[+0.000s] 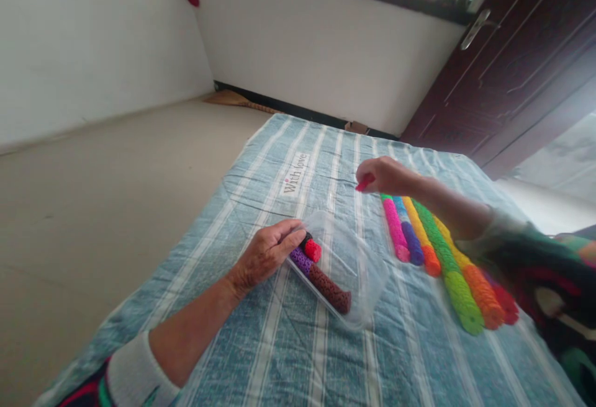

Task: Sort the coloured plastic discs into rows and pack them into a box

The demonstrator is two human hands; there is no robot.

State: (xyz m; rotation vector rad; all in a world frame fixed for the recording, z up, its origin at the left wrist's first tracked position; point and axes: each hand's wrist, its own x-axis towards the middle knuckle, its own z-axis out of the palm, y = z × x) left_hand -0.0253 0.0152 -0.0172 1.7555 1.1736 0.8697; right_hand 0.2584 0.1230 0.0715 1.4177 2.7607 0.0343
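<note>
My left hand (274, 245) grips the left rim of a clear plastic container (365, 270), its thumb lying over the inner side. Inside lie a purple stack (302, 260) and a brown stack (330, 289) of thin discs, end to end. Beside them is a short stack, black and then red (313, 250), partly under the thumb. My right hand (379, 174) is raised above the cloth, beyond the container, with its fingers closed on a small red piece (365, 182). Its exact shape is hidden by the fingers.
Rows of coloured disc stacks, among them pink (395, 230), green (442, 252) and orange (484, 298), lie right of the container, partly behind my right forearm. Everything rests on a striped blue cloth (223, 295). A dark red door (493, 66) stands at the back right.
</note>
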